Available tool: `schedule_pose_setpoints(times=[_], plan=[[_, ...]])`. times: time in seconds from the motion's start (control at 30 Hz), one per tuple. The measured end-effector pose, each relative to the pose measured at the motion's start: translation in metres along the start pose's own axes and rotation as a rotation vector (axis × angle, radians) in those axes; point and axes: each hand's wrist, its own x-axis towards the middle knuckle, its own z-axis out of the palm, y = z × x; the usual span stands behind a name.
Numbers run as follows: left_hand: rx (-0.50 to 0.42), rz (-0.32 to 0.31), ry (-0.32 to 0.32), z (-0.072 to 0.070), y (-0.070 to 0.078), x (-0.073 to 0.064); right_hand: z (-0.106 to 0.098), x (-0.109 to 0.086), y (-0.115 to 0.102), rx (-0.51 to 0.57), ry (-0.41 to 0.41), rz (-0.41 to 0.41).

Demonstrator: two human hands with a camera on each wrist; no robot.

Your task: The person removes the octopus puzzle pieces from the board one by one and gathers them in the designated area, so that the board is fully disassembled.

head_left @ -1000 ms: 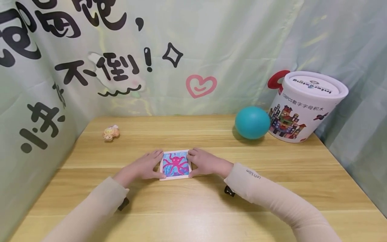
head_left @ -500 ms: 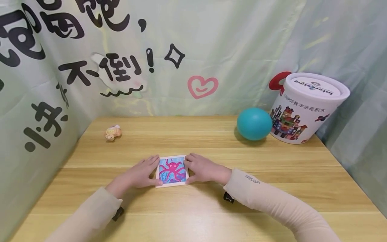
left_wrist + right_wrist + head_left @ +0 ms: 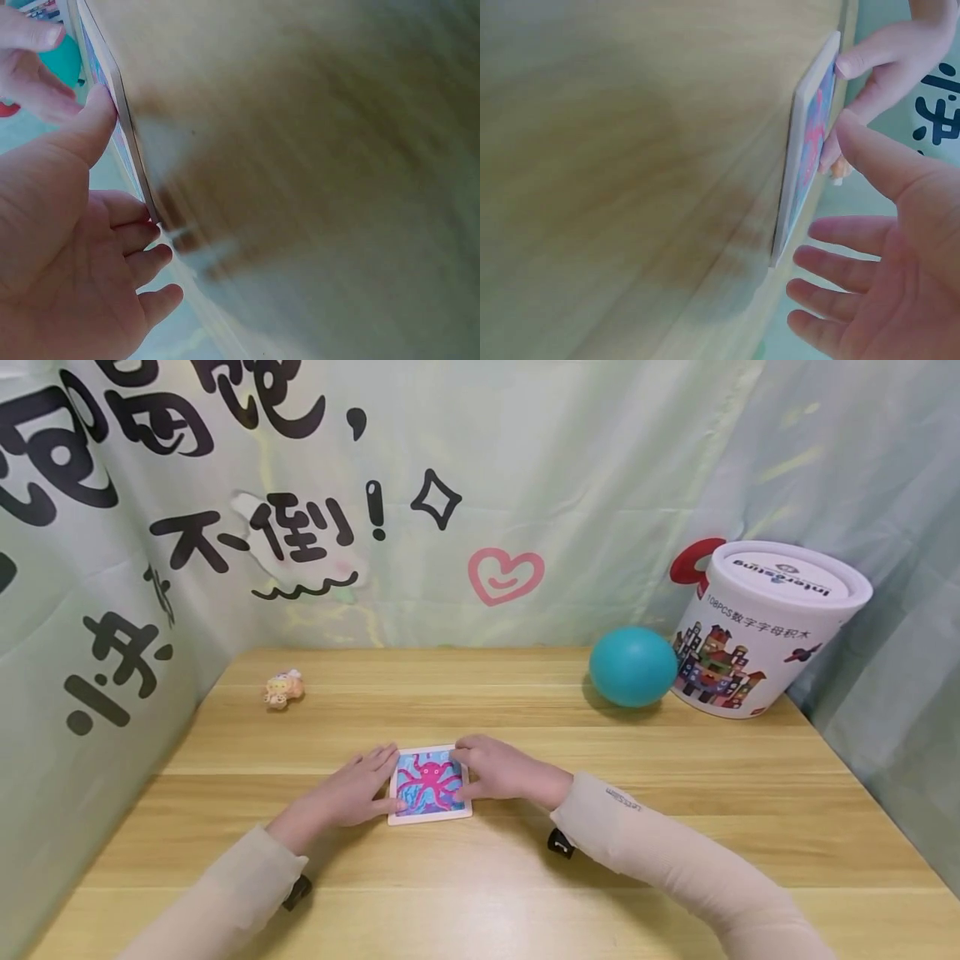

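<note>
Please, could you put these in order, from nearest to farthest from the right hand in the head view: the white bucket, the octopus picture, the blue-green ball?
1. Octopus picture: just left of the right hand.
2. Blue-green ball: beyond the hand, toward the right.
3. White bucket: farther right, past the ball.

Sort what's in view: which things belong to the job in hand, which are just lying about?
In the job:
- octopus picture, flat on the table
- left hand, touching its left side
- right hand, at its right side

Apparently just lying about:
- small figurine
- teal ball
- white tub
- red object, partly hidden by the tub
</note>
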Motion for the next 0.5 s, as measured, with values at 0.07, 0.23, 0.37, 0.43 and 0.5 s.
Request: schedule_pose_setpoints(times=[0.07, 0.23, 0.37, 0.43, 0.5], plan=[[-0.001, -0.007, 0.001, 0.0, 0.0, 0.0, -0.002, 0.007, -0.002, 0.035, 0.012, 0.0], [0.004, -0.008, -0.002, -0.002, 0.001, 0.004, -0.004, 0.025, -0.005, 0.076, 0.023, 0.011], [0.004, -0.004, -0.005, -0.004, 0.002, 0.006, -0.001, 0.039, -0.007, 0.084, 0.025, 0.013], [0.003, -0.008, -0.008, -0.004, 0.003, 0.006, 0.001, 0.045, -0.008, 0.078, 0.019, 0.014], [0.01, -0.013, -0.011, -0.004, 0.003, 0.006, 0.004, 0.049, -0.009, 0.07, 0.014, 0.014]])
